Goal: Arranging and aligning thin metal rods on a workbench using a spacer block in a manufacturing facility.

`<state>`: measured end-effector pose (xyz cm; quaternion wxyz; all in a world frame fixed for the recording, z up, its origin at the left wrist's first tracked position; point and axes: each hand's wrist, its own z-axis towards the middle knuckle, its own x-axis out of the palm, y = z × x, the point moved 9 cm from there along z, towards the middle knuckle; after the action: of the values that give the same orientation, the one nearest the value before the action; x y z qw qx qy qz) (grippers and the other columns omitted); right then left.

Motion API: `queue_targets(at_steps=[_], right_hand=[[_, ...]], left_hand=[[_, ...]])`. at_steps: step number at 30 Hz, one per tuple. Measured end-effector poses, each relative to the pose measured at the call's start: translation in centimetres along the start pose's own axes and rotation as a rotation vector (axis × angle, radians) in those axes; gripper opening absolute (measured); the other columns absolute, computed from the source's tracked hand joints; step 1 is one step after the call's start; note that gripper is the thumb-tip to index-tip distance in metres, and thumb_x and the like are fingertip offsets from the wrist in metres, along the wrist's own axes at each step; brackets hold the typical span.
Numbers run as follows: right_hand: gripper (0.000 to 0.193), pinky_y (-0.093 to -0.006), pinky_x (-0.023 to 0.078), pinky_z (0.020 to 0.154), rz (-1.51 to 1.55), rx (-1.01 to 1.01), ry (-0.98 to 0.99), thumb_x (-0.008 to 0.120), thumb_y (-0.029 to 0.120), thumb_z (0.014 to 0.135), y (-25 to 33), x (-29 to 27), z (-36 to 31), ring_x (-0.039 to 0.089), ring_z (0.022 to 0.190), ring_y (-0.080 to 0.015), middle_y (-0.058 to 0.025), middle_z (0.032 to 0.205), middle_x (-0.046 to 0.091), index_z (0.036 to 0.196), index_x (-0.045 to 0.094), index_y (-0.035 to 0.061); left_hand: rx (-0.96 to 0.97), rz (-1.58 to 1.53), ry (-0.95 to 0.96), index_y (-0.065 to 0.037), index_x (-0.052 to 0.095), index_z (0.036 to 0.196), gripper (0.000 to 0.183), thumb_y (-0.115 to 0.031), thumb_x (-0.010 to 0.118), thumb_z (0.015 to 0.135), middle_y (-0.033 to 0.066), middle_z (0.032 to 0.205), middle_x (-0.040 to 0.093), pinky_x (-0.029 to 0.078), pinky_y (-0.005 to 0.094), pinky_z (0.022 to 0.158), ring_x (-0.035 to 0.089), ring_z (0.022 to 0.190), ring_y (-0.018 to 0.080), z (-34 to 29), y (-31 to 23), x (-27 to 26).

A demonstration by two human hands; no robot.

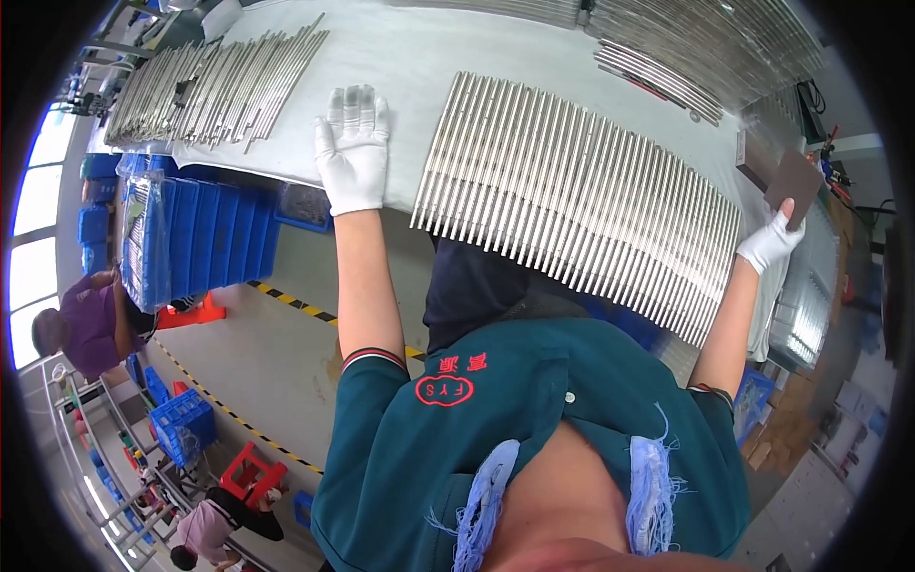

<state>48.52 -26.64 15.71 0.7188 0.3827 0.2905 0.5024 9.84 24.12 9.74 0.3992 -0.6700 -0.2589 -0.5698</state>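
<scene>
Green shirt (534, 400): on the wearer, on the near side of the row of metal rods (581, 191), a red emblem on its chest and frayed blue strips by the collar.
Row of metal rods: slim silvery lengths lying side by side, near ends jutting past the table edge toward the wearer's body.
Right hand (770, 245): white-gloved with a bare thumb tip, just off the row's right end, grasping the brown plate (794, 186), thumb on its face.
Brown plate: tilted, right of the row, near a grey-brown block (756, 160).
Left hand (355, 157): white-gloved, left of the row and apart from it, grip released, palm up, fingers stretched out, their pads greyed.
White table cover (400, 57): spread under the row and beyond it.
Loose rod pile (219, 91): well left of the row, ends uneven.
Short rod bundle (658, 81): beyond the row's right half.
Blue crates (214, 229): left of the row, below the tabletop.
Co-worker in purple (91, 324): farther left of the row, past the crates.
</scene>
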Motion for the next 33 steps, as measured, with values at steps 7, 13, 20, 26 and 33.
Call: queue_targets(at_steps=[7, 13, 20, 26, 33], right_hand=[[0.046, -0.0297, 0.051, 0.079, -0.039, -0.040, 0.030, 0.066, 0.032, 0.087, 0.1, 0.1, 0.2, 0.059, 0.091, -0.0183, -0.0129, 0.103, 0.061, 0.108, 0.054, -0.0072], [0.043, -0.0295, 0.048, 0.082, 0.014, -0.019, 0.024, 0.067, 0.030, 0.087, 0.3, 0.2, 0.0, 0.059, 0.091, -0.0175, -0.0120, 0.104, 0.062, 0.106, 0.055, -0.0067], [0.045, -0.0295, 0.049, 0.083, 0.012, 0.000, 0.012, 0.067, 0.031, 0.087, -1.1, -0.3, 0.5, 0.059, 0.093, -0.0183, -0.0129, 0.105, 0.061, 0.107, 0.054, -0.0076], [0.046, -0.0303, 0.052, 0.078, 0.001, 0.004, 0.016, 0.067, 0.031, 0.087, -1.1, -0.2, 0.4, 0.059, 0.091, -0.0191, -0.0136, 0.105, 0.060, 0.107, 0.052, -0.0076], [0.043, -0.0293, 0.051, 0.080, 0.112, 0.049, 0.037, 0.067, 0.031, 0.087, -0.7, 0.4, 0.1, 0.059, 0.091, -0.0177, -0.0121, 0.103, 0.061, 0.105, 0.054, -0.0065]], left_hand=[[0.002, -0.015, -0.012, -0.004, 0.052, 0.120, 0.037, -0.032, 0.044, 0.097, 0.0138, 0.121, 0.055, 0.036, 0.0510, 0.105, 0.047, 0.121, 0.0311, -0.1, 0.1, -0.1], [-0.008, -0.013, 0.010, -0.004, 0.052, 0.120, 0.037, -0.032, 0.044, 0.097, 0.0138, 0.121, 0.055, 0.037, 0.0511, 0.105, 0.047, 0.121, 0.0317, 0.0, 0.0, -0.1], [-0.022, -0.009, 0.021, -0.003, 0.052, 0.121, 0.039, -0.032, 0.041, 0.098, 0.0136, 0.122, 0.055, 0.036, 0.0514, 0.106, 0.046, 0.122, 0.0319, 0.0, 0.1, -0.1], [-0.023, -0.014, 0.033, -0.003, 0.051, 0.122, 0.039, -0.033, 0.040, 0.099, 0.0137, 0.122, 0.054, 0.036, 0.0515, 0.106, 0.046, 0.123, 0.0323, 0.0, 0.0, 0.0], [-0.040, -0.043, 0.056, -0.003, 0.050, 0.122, 0.039, -0.033, 0.040, 0.098, 0.0141, 0.122, 0.054, 0.036, 0.0511, 0.106, 0.046, 0.122, 0.0322, 0.1, 0.1, -0.1]])
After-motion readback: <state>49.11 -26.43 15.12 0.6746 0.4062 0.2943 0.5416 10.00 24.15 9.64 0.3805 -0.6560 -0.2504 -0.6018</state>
